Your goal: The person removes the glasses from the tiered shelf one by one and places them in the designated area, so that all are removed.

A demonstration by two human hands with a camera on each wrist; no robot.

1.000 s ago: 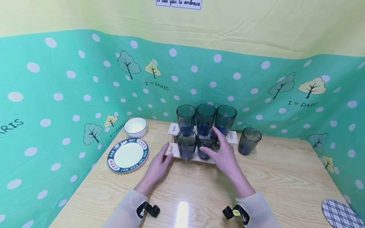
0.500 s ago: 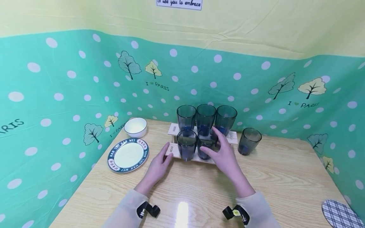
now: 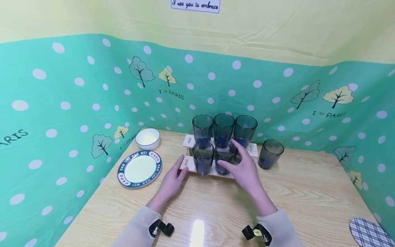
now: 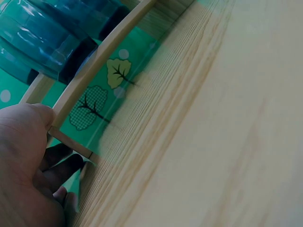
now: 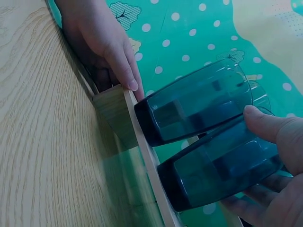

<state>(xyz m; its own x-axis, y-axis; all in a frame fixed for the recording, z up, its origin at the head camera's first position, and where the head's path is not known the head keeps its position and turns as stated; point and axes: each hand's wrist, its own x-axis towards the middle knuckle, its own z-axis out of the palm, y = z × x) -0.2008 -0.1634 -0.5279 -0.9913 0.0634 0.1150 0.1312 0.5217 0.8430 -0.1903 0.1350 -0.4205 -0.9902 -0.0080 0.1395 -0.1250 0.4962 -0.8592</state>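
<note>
A two-tier wooden rack (image 3: 189, 163) stands on the table. Three dark tinted glasses, among them the back middle glass (image 3: 224, 125), are upright on its upper tier. On the lower tier stand a left front glass (image 3: 203, 161) and, beside it, a second front glass (image 3: 223, 168). My right hand (image 3: 245, 171) holds this second glass between thumb and fingers; the right wrist view has the thumb near its rim and its base on the board. With thumb and fingers, my left hand (image 3: 171, 181) grips the rack's left end. In the left wrist view some fingers are below the board (image 4: 102, 56).
Another tinted glass (image 3: 270, 154) stands on the table, right of the rack. To the left are a white bowl (image 3: 147, 139) and a blue-rimmed plate (image 3: 139, 169). A checked round mat (image 3: 371, 232) lies at the right edge. A patterned cloth (image 3: 216, 79) hangs behind.
The head view has shifted slightly, so everything sits a little lower in it. Both hands, the rack and the glasses keep their places.
</note>
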